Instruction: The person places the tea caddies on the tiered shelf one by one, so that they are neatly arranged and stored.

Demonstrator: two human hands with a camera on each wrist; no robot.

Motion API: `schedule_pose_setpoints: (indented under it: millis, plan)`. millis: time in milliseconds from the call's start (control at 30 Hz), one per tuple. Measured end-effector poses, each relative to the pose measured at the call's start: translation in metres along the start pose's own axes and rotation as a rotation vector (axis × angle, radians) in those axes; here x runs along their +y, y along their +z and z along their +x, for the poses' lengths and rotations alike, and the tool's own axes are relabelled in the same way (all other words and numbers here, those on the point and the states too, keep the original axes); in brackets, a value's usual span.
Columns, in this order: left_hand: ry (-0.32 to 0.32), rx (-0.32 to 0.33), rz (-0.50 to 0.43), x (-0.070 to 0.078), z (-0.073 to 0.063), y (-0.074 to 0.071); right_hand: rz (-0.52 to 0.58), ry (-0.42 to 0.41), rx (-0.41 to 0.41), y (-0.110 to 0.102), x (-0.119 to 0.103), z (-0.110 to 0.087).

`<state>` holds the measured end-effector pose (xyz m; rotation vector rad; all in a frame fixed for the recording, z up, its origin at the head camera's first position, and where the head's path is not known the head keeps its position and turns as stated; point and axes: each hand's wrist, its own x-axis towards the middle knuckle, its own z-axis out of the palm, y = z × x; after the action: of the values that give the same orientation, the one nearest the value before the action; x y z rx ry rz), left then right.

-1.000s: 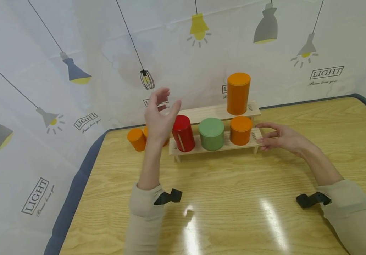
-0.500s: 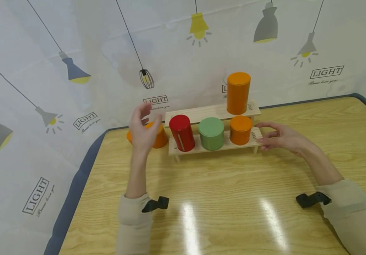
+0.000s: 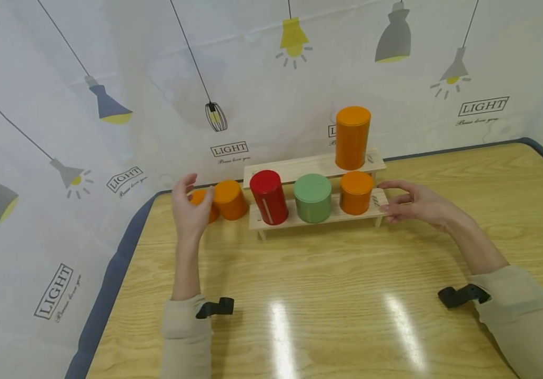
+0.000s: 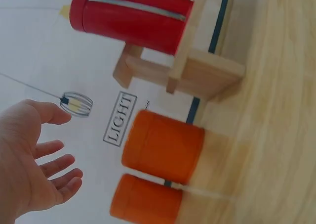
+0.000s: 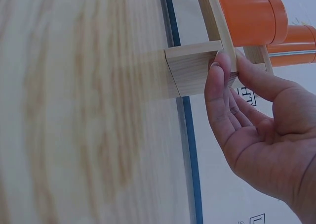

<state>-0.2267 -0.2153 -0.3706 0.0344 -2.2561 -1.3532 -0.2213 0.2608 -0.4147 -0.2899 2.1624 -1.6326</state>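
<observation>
My left hand (image 3: 191, 213) hovers with loosely bent fingers in front of the small orange can (image 3: 212, 213) at the far left, partly hiding it. The left wrist view shows a gap between the hand and the cans. Beside that can stands a wider orange can (image 3: 231, 201). My right hand (image 3: 418, 204) pinches the right end of the two-step wooden shelf (image 3: 295, 167) between thumb and fingers. On the lower step stand a red can (image 3: 270, 199), a green can (image 3: 313, 200) and a short orange can (image 3: 357, 193). A tall orange can (image 3: 353, 138) occupies the upper step's right end.
The wood-grain table (image 3: 328, 295) has a dark blue edge (image 3: 115, 273). Behind it hangs a white curtain (image 3: 158, 63) printed with lamps, close behind the shelf. Dark camera mounts (image 3: 214, 308) sit on both wrists.
My left hand has moved left and lower, away from the red can to the orange cans at the far left. The right hand has stayed on the shelf's end.
</observation>
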Motion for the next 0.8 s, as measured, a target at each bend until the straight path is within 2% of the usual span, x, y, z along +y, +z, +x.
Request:
schedule_pose_setpoints:
  millis: [267, 600, 800]
  plan:
    - [-0.073, 0.010, 0.067, -0.031, 0.004, -0.007, 0.007, 0.000, -0.001, 0.000, -0.002, -0.001]
    - [-0.175, -0.069, 0.128, -0.054, 0.006, -0.011, 0.025, 0.003, -0.004, 0.001, -0.001, 0.000]
    - [-0.245, -0.133, 0.110, -0.069, 0.006, -0.009, 0.026, 0.003, -0.002, 0.001, -0.001, 0.000]
